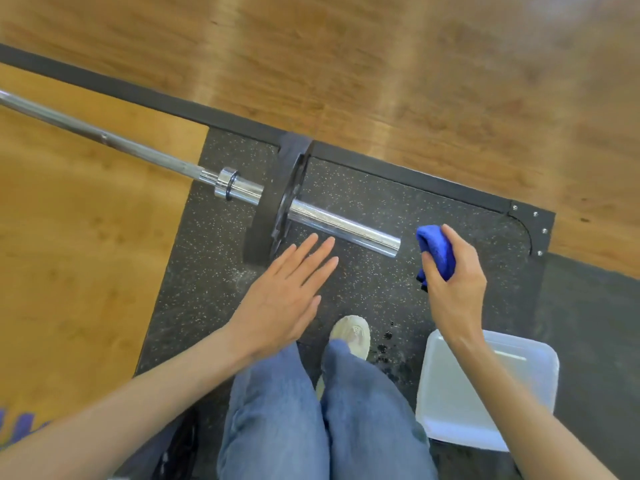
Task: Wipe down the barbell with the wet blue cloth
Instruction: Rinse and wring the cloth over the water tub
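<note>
**Blue cloth in right hand, just off the barbell's end**

The right hand grips a bunched blue cloth, fingers & thumb curled round it, so the wad sticks out toward the bar. Cloth & metal are apart: the cloth sits just beside the open end of the barbell, a bit to the right of the chrome sleeve's tip, w/ a gap of mat showing between.

The left hand is flat, fingers straight & spread slightly, holding nothing. It hovers over the mat near the sleeve, on the person's side of it, fingertips close to the black weight plate; can't tell if it touches anything.

The bar runs diagonally from upper left to centre right. Plate sits upright on the sleeve, w/ a chrome collar on its left side, then the thinner shaft going off to the far left.

Under it all: a black speckled rubber mat w/ a dark frame, wood floor beyond. Dark wet spots dot the mat near a pale shoe. Blue-jeaned legs at bottom centre. A translucent plastic tub sits at lower right, below the right forearm.
</note>
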A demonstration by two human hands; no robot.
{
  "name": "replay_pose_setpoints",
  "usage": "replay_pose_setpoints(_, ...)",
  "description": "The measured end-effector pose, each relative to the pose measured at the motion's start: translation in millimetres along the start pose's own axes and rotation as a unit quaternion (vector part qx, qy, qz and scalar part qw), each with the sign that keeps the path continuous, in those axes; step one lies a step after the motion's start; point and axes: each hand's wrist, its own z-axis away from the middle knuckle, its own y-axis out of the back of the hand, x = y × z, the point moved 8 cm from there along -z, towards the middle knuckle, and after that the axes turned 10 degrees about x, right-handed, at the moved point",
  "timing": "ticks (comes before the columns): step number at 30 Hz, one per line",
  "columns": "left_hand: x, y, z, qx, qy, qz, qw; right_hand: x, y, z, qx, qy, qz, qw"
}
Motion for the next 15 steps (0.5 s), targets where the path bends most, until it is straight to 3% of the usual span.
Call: replay_pose_setpoints(15, 70.9, 186.3, -67.4, -0.033, -0.090, -0.056, 0.994, -131.0, 100.2, 58.8, -0.007, 0.045, 0.064, 0.997)
